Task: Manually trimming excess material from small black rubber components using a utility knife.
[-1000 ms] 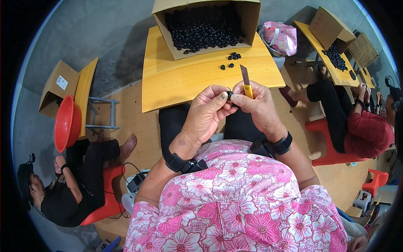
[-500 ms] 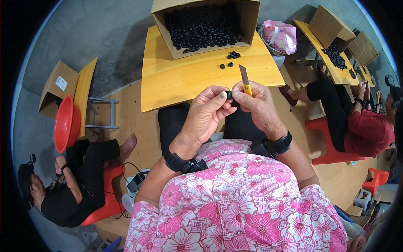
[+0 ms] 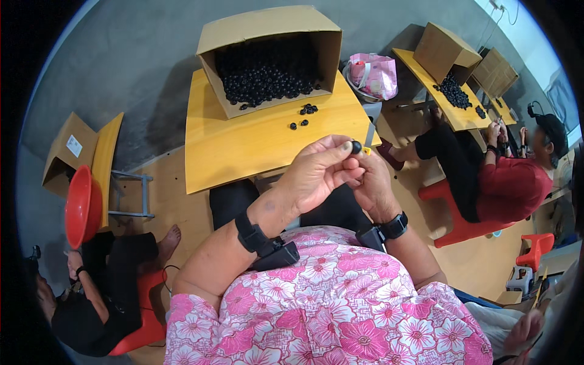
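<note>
My left hand (image 3: 321, 169) pinches a small round black plastic piece (image 3: 356, 147) between thumb and forefinger. Close against it, my right hand (image 3: 376, 190) grips a yellow-handled utility knife (image 3: 367, 151), its blade pointing up and away. The left fingers partly cover the right hand, so most of the knife's handle is hidden. Both hands are held over my lap at the near right side of a yellow wooden table (image 3: 243, 152). On that table, a cardboard box (image 3: 271, 23) lies on its side, filled with similar black pieces (image 3: 264, 76); several loose ones (image 3: 308, 109) sit in front.
Behind the table's right side is a pink bag (image 3: 380, 76) in a basin. A co-worker in red (image 3: 511, 182) sits at another table (image 3: 444, 100) with black pieces on the right. To the left, a second person (image 3: 85, 316) sits near a red basin (image 3: 79, 207).
The view has shifted, and my hands now overlap more, left in front of right. The knife blade has turned from leaning left to nearly upright. The left co-worker's hand has risen to the red basin.
</note>
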The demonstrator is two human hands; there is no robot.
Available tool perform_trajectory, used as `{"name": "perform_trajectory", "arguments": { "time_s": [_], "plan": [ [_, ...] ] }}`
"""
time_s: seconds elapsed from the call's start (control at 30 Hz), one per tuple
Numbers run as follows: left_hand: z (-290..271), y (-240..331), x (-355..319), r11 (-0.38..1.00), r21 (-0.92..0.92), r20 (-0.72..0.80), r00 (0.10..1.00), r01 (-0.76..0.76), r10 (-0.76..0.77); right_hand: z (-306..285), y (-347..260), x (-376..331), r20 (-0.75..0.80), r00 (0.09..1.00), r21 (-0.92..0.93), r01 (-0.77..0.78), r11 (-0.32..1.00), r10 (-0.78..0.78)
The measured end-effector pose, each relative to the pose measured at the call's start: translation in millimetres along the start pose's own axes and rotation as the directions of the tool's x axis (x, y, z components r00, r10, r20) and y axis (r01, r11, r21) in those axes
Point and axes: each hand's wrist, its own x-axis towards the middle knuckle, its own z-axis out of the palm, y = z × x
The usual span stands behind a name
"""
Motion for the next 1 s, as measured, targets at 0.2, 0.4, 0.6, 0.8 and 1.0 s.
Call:
{"name": "perform_trajectory", "arguments": {
  "time_s": [0.2, 0.4, 0.6, 0.8, 1.0],
  "plan": [
    [14.0, -21.7, 10.1, 0.996, 0.066, 0.057, 0.997, 0.056, -0.06, -24.1, -7.9, -15.4, -0.22, 0.974, 0.091, -0.037, 0.995, 0.056],
    [20.7, -29.6, 9.0, 0.994, 0.066, 0.05, 0.994, 0.091, -0.094, -25.0, 0.3, -12.2, -0.147, 0.989, 0.103, 0.034, 0.994, -0.019],
    [23.9, -30.0, 7.1, 0.995, 0.07, 0.086, 0.994, 0.068, -0.074, -29.5, 4.8, -12.7, -0.006, 0.997, 0.069, 0.071, 0.995, -0.071],
    [22.7, -30.6, 4.6, 0.997, 0.054, 0.083, 0.995, 0.059, -0.063, -26.2, 6.8, -13.8, -0.026, 0.998, 0.044, 0.063, 0.997, -0.062],
    [19.0, -31.8, 5.5, 0.994, 0.088, 0.04, 0.997, 0.066, -0.07, -27.8, 8.8, -8.8, -0.055, 0.998, 0.084, 0.013, 0.996, -0.009]
  ]
}}
